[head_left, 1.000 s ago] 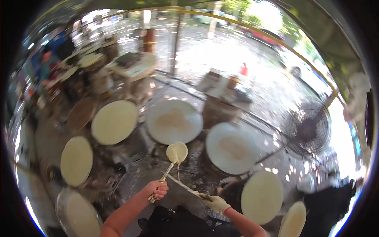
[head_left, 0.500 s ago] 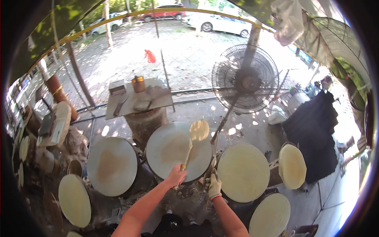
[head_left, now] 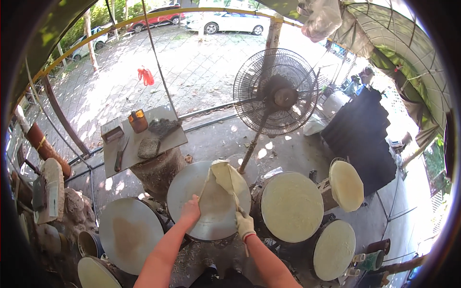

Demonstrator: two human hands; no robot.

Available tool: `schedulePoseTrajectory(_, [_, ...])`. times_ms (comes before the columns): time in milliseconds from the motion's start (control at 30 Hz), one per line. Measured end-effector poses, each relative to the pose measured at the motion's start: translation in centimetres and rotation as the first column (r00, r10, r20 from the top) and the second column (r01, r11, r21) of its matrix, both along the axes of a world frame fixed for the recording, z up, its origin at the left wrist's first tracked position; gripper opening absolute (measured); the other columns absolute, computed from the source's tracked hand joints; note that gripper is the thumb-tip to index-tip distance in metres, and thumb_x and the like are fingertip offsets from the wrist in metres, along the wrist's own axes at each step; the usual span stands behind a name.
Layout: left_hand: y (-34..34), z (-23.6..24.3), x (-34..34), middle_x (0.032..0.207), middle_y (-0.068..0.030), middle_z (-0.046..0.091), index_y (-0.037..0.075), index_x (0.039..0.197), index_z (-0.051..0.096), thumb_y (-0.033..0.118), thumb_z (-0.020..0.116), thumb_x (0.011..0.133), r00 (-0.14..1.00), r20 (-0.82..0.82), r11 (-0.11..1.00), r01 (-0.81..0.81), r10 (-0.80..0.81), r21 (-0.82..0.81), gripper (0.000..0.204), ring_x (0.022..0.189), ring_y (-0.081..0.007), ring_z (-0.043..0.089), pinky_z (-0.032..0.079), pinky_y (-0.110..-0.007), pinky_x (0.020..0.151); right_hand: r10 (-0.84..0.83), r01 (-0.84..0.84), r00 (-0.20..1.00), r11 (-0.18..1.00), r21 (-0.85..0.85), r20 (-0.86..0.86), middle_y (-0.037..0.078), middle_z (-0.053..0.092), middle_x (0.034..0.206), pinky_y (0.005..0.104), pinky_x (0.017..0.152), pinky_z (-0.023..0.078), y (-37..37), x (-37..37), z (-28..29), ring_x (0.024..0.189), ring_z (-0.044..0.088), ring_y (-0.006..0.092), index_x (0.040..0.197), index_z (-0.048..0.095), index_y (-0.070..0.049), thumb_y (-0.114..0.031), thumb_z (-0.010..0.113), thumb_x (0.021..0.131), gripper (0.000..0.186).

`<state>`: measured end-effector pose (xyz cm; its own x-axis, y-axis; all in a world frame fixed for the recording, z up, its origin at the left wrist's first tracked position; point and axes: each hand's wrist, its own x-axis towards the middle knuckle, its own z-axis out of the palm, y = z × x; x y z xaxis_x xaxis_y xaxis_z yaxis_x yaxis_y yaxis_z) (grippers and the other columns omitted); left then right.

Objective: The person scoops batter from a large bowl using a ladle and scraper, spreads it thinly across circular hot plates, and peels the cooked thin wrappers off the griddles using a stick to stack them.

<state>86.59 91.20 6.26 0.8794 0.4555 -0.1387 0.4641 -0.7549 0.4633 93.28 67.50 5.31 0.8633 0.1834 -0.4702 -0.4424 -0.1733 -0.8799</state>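
A thin pale-yellow pancake, creased and partly folded, is raised over the round grey griddle in front of me. My left hand, bare, is closed at the left end of its narrow edge. My right hand, in a pale knitted glove with a red cuff, closes round its lower right end. A thin stick-like end shows below the glove; what it belongs to is hidden. Right of the glove, another griddle bears a flat round pancake.
On the left stands a bare griddle with a brown centre. More pancake-covered griddles curve round on the right and lower left. A standing fan rises beyond them. A small table holds a knife and an amber-coloured container.
My hands have drawn apart, the left moving left and the right shifting left and slightly down. The pancake, narrow with a round tan end before, now spreads between them. The view has turned right.
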Motion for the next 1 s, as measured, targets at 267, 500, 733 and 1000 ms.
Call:
schedulePoseTrajectory(267, [4.2, -0.9, -2.4, 0.090, -0.0224, 0.063, 0.005, 0.109, 0.047, 0.006, 0.050, 0.085, 1.000, -0.019, 0.995, -0.017, 0.019, 0.099, 0.024, 0.085, -0.0423, 0.063, 0.050, -0.052, 0.073, 0.071, -0.066, 0.997, 0.972, -0.226, 0.013, 0.005, 0.065, 0.075, 0.0266, 0.053, 0.043, 3.7, -1.1, -1.0, 0.055, 0.055, 0.0123, 0.120, 0.064, -0.010, -0.024, 0.058, 0.089, 0.035])
schedulePoseTrajectory(500, [7.0, -0.4, -4.7, 0.096, -0.0247, 0.061, 0.007, 0.114, 0.049, 0.011, 0.049, 0.087, 0.997, -0.042, 0.982, -0.063, 0.071, 0.178, 0.027, 0.084, -0.0425, 0.064, 0.051, -0.050, 0.072, -0.014, 0.057, 0.990, 0.951, -0.302, 0.143, -0.001, 0.058, 0.063, 0.0244, 0.042, 0.036, 2.7, -1.4, -3.6, 0.046, 0.046, 0.0064, 0.119, 0.064, -0.010, -0.025, 0.057, 0.090, 0.033])
schedulePoseTrajectory(733, [9.8, 0.6, -8.7, 0.096, -0.0187, 0.049, 0.010, 0.123, 0.051, 0.008, 0.056, 0.080, 0.993, 0.057, 0.955, -0.111, 0.099, 0.275, 0.044, 0.082, -0.0393, 0.060, 0.050, -0.048, 0.070, 0.076, -0.073, 0.990, 0.997, 0.032, -0.120, -0.002, 0.050, 0.062, 0.0236, 0.040, 0.033, 3.1, -0.3, -0.2, 0.042, 0.040, 0.0069, 0.130, 0.056, -0.014, -0.027, 0.060, 0.090, 0.042])
schedulePoseTrajectory(1000, [11.0, 3.1, -14.7, 0.095, -0.0155, 0.046, 0.019, 0.127, 0.056, 0.001, 0.058, 0.074, 0.995, 0.050, 0.956, -0.092, 0.082, 0.279, 0.056, 0.088, -0.0357, 0.056, 0.049, -0.044, 0.070, 0.328, -0.334, 0.926, 0.943, 0.001, -0.187, 0.001, 0.060, 0.072, 0.0221, 0.043, 0.035, 4.6, 1.5, 3.4, 0.051, 0.050, 0.0081, 0.119, 0.065, -0.013, -0.026, 0.059, 0.090, 0.033])
